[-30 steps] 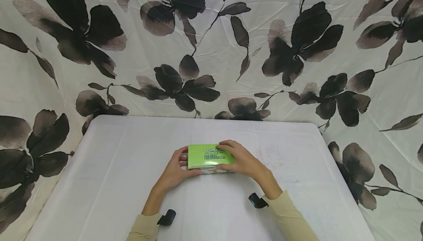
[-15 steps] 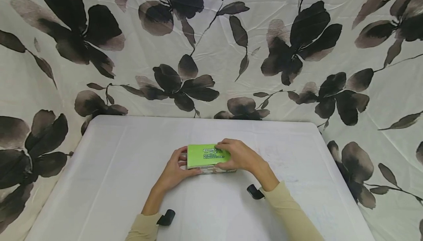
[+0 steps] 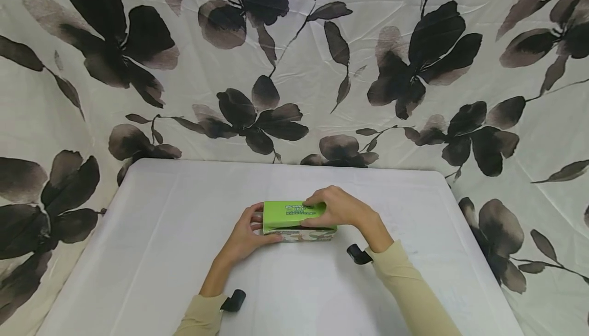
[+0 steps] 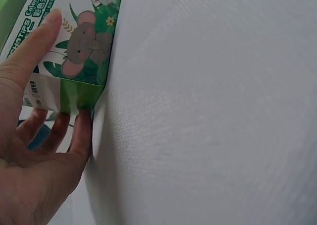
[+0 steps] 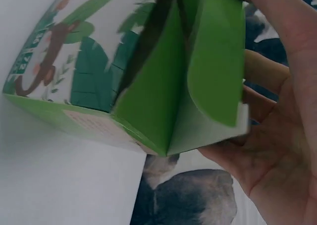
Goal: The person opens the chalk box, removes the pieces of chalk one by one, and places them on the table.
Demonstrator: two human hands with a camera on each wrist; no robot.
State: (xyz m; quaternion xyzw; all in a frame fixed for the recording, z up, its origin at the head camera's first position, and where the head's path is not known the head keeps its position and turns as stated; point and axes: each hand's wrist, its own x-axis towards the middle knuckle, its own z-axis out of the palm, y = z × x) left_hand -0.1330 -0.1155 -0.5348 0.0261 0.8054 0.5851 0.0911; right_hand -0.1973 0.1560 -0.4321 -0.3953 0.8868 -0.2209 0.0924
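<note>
A small cardboard box with a green lid (image 3: 280, 215) and cartoon animals on its sides stands on the white-covered table. My left hand (image 3: 245, 232) grips the box's left end; in the left wrist view its thumb lies on the printed front (image 4: 91, 46), beside an elephant picture, and the fingertips touch the end panel. With thumb and fingers, my right hand (image 3: 340, 208) pinches the lid near its right end. The right wrist view shows the lid (image 5: 218, 51) tilted up from the box body (image 5: 94, 61), a dark gap and a green side flap between them. The box's contents are hidden.
The table's white cover (image 3: 175, 193) surrounds the box. Behind it hangs a cloth (image 3: 313, 75) with dark printed flowers. A black wrist camera (image 3: 234, 301) sits at the left sleeve and another black camera (image 3: 359, 254) at the right.
My right hand has risen slightly, raising the lid's front edge, so a gap now shows above the box front. My left hand keeps its hold on the left end.
</note>
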